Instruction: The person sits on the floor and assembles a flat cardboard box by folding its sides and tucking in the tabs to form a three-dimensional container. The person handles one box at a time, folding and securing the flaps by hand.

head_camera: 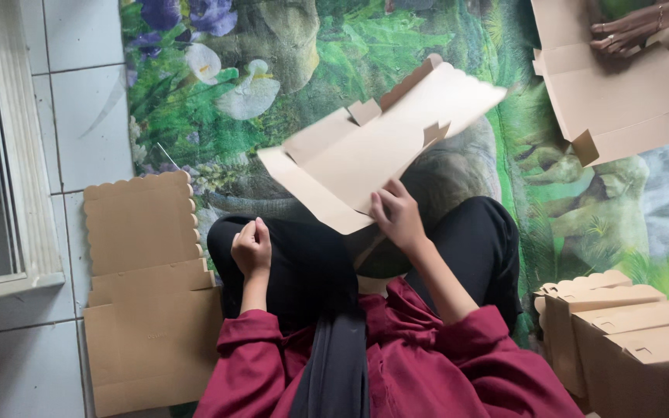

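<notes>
Floor mat [567,193] with jungle print, tiled floor at frame left; person sat cross-legged, mid-fold on a carton.

Right hand [398,217] pinched the near edge of the half-folded blank [381,143], held tilted above the lap at frame centre; side flaps were up, scalloped lid still flat, so folding looked roughly half done by my read. Left hand [252,248] rested on the knee, fingers curled into a loose fist, holding nothing. Flat blanks [145,302] lay lower left, not yet folded. Finished boxes [629,333] stacked lower right. Another person's hand [629,31] pressed on a box [621,93] at upper right. Nothing blocked the work.
</notes>
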